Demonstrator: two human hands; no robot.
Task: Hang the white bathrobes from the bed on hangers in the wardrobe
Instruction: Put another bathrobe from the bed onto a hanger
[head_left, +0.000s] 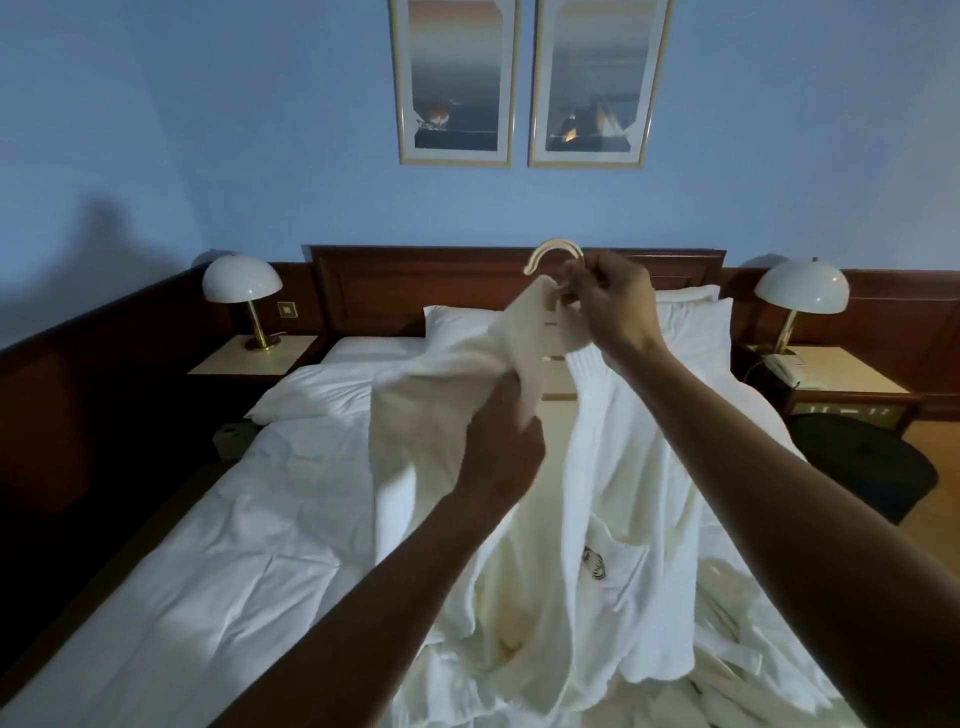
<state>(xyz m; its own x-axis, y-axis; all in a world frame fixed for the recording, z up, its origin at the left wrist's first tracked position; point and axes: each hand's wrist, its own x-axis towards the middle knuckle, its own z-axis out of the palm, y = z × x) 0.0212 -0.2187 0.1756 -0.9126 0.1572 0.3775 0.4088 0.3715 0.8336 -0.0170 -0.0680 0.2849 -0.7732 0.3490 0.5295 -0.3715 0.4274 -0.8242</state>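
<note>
A white bathrobe (613, 499) with a dark emblem on its pocket hangs in the air over the bed (218, 561). My right hand (608, 306) pinches the neck of a pale hanger (551, 250) just below its curved hook, at headboard height. My left hand (501, 447) grips the robe's collar and left shoulder fabric, lower and to the left. The hanger's arms are hidden inside the robe. More white robe fabric (737, 665) lies crumpled on the bed at lower right.
Wooden headboard (415, 280) and pillows (696, 332) lie ahead. Nightstands with dome lamps (241, 291) (802, 296) flank the bed; the right one holds a telephone (789, 366). A dark chair (862, 467) stands at right on wooden floor. Two framed pictures (457, 83) hang above.
</note>
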